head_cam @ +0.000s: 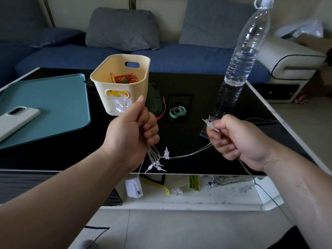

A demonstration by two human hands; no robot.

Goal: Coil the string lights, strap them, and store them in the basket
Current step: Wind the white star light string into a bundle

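My left hand [132,131] grips a bundle of coiled string lights [156,161], clear star-shaped bulbs on thin wire; some stars stick out above the fist, loops hang below it. A white battery box [134,187] dangles from the bundle. My right hand [233,137] pinches one star bulb on the same wire, which sags between both hands and trails off past my right wrist toward the floor. The cream basket [140,83] stands on the black table behind my left hand, with an orange wire coil [124,78] inside. A green strap [177,111] lies curled on the table.
A clear water bottle [240,56] stands at the right of the black table [53,157]. A teal tray [53,105] with a white phone [16,121] lies left. A green box [153,99] sits behind the basket. A blue sofa [161,58] is beyond.
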